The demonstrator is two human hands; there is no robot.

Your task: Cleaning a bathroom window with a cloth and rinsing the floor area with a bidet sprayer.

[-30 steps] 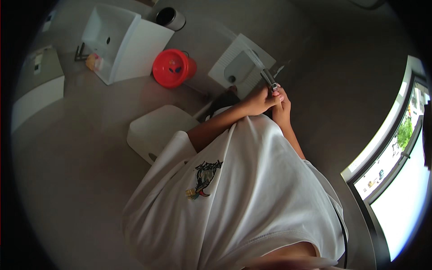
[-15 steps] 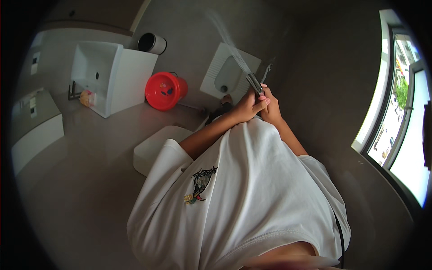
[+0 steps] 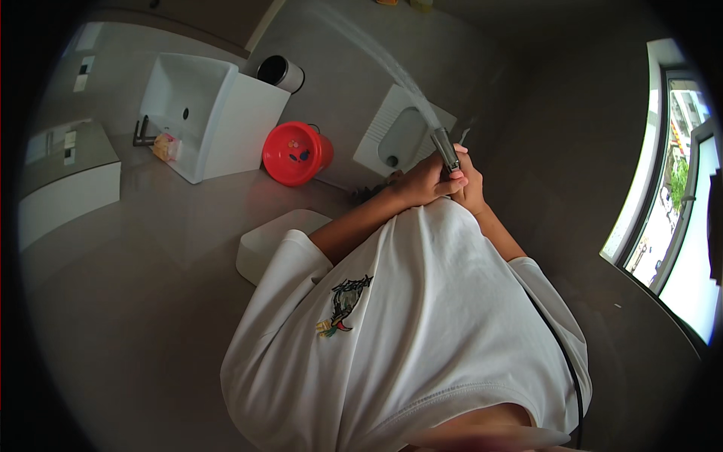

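Note:
A metallic spray nozzle (image 3: 444, 145) is held in front of my body, its tip pointing away from me. From it a jet of water (image 3: 403, 77) shoots forward and to the left. My left hand (image 3: 426, 183) is closed around the nozzle's lower part. Against it, my right hand (image 3: 471, 185) is closed on the same handle, with a finger near its side. The lower end of the nozzle is hidden by my fingers. Just beyond my hands lies a white squat toilet (image 3: 376, 135) set in the floor, with the jet passing above its far right part.
To the left stand a red bucket (image 3: 288, 154), a small bin (image 3: 282, 74) and a white washbasin (image 3: 215, 124) with a dark tap (image 3: 143, 132). A white round-cornered panel (image 3: 275, 239) is partly behind my left arm. At the right is an open window (image 3: 663, 181).
The view has shifted, so the room's things sit further right and lower in the picture. Both hands keep hold of the nozzle, and water still streams out. Small coloured objects now show at the top edge.

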